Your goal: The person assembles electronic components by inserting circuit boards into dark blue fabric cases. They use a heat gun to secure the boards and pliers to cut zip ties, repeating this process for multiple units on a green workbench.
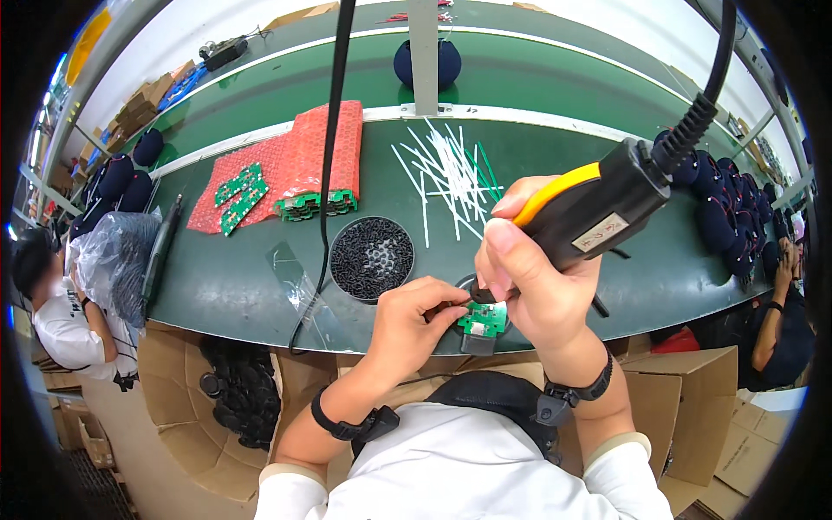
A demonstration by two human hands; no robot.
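My right hand (550, 282) wraps round a black and yellow electric screwdriver (598, 208), which tilts down to the left with its cord rising at the upper right. Its tip is hidden behind my fingers, over a green circuit board (484, 319). The board lies on a black part (477, 345) at the table's near edge. Pinched together, the thumb and forefinger of my left hand (412, 328) touch the board's left side; what is between them is too small to make out. A round dish of small black pieces, seemingly screws (373, 258), stands left of the board.
Red bubble wrap (322, 156) with green boards lies at the back left. White strips (446, 178) are scattered behind the dish. A clear plastic bag (299, 282) and a hanging black cable (329, 173) are near the dish. Open cartons (199, 399) flank me; other people sit at both sides.
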